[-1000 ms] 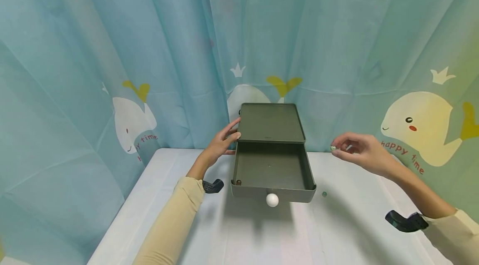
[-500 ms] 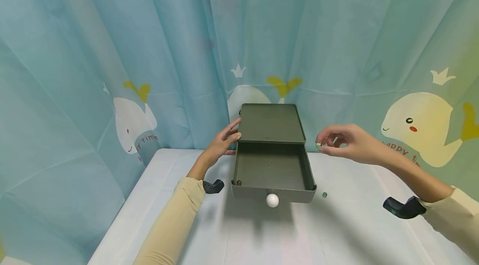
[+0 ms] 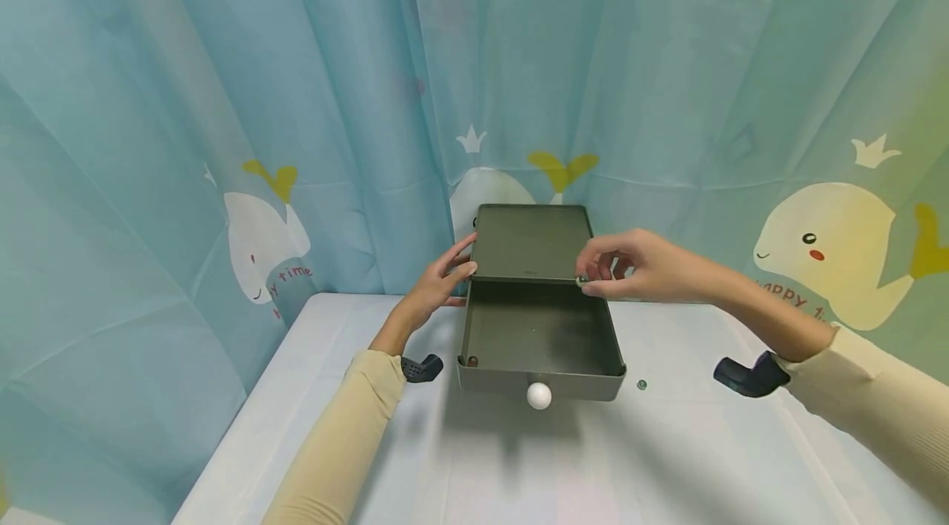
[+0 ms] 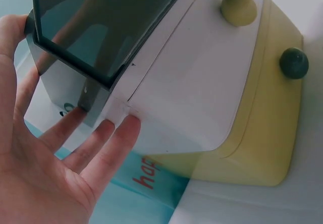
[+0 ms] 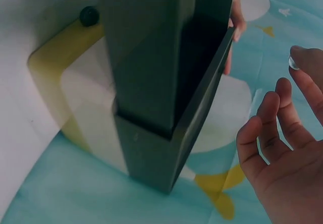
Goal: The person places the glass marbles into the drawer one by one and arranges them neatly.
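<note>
In the head view a dark green drawer (image 3: 504, 381) with a white knob (image 3: 539, 396) stands pulled out from the cabinet's green top section (image 3: 530, 241). A brown marble (image 3: 473, 361) lies in its front left corner. My left hand (image 3: 430, 290) rests spread against the cabinet's left side, fingertips touching the green and white sections in the left wrist view. My right hand (image 3: 641, 265) pinches a clear, greenish marble (image 5: 292, 62) between thumb and fingertip, above the drawer's back right. The other right-hand fingers are loosely bent.
Under the green section sit a white drawer section (image 4: 192, 72) with a yellow knob (image 4: 238, 8) and a yellow section (image 4: 267, 108) with a green knob (image 4: 293, 63). A green marble (image 3: 642, 384) lies on the white table (image 3: 689, 442). A whale-print curtain (image 3: 356, 96) hangs behind.
My right hand has moved left with the marble, from right of the cabinet to over the drawer's back right edge. The left hand and the drawer have stayed put.
</note>
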Available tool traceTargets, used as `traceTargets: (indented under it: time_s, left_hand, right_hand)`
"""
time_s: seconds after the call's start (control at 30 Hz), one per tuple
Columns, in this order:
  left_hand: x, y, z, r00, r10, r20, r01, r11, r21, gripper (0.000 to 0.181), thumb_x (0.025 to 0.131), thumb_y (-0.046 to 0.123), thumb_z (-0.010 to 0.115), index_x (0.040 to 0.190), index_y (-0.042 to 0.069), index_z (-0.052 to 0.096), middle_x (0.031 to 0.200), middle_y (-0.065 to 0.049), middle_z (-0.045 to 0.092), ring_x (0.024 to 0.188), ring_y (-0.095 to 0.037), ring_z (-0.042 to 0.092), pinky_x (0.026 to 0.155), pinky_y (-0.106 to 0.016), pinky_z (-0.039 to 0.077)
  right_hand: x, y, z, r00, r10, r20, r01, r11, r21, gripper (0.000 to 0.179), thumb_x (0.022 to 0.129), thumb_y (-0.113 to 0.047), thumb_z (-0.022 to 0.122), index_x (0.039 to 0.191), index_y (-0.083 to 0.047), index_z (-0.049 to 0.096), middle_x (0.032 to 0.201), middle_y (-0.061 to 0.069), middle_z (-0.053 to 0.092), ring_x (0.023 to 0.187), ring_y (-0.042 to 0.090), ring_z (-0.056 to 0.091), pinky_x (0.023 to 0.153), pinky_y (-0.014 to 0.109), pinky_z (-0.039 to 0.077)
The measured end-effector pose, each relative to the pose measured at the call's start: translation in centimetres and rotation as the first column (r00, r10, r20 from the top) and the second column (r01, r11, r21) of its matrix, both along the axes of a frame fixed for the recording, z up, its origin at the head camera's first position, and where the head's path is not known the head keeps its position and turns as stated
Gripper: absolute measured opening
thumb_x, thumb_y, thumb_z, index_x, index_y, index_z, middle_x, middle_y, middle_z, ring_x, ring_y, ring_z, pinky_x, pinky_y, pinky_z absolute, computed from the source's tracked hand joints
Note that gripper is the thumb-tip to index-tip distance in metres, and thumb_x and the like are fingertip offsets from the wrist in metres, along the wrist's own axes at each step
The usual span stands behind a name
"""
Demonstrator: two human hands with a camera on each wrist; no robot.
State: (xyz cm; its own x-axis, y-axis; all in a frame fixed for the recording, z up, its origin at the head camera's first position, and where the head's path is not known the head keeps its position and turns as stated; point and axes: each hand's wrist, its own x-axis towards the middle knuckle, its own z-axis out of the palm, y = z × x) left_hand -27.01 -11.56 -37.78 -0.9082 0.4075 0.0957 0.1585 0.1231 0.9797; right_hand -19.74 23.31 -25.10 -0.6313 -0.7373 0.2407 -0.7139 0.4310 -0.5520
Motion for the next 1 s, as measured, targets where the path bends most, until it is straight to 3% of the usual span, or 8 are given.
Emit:
traceTargets:
  time_s: [0.43,0.73,1.0]
  left_hand:
    - [-0.2,-0.1,0.0,1.000,0.013,0.008,-0.013,1.000,0.001,0.062,0.104,0.038,0.057,0.161,0.039,0.033,0.165,-0.012,0.029,0.143,-0.034,0.040,0.101,-0.057,0.051]
    - [-0.1,-0.1,0.1,1.000,0.020,0.015,-0.019,1.000,-0.022,0.061,0.105,0.039,0.056,0.161,0.041,0.032,0.165,-0.012,0.029,0.144,-0.036,0.039,0.100,-0.058,0.051]
    - [-0.1,0.1,0.3,1.000,0.016,0.016,-0.015,1.000,-0.021,0.061,0.104,0.041,0.057,0.160,0.042,0.033,0.164,-0.011,0.031,0.143,-0.036,0.041,0.098,-0.056,0.053]
  right_hand:
    - [-1.8,-5.9,1.0,0.990,0.131,0.051,-0.134,0.990,0.047,0.009,0.095,-0.021,0.077,0.102,-0.024,0.072,0.084,-0.004,0.064,0.076,0.017,0.059,0.066,0.033,0.055]
    - [-2.7,-9.3,0.0,0.978,0.208,0.031,-0.210,0.977,0.045,0.009,0.094,-0.018,0.077,0.102,-0.021,0.073,0.084,-0.006,0.064,0.077,0.015,0.060,0.069,0.036,0.056]
    - [-2.9,-10.8,-1.2,0.971,0.232,0.052,-0.234,0.972,0.036,0.010,0.094,-0.020,0.077,0.103,-0.021,0.072,0.082,-0.005,0.064,0.075,0.015,0.059,0.069,0.034,0.053]
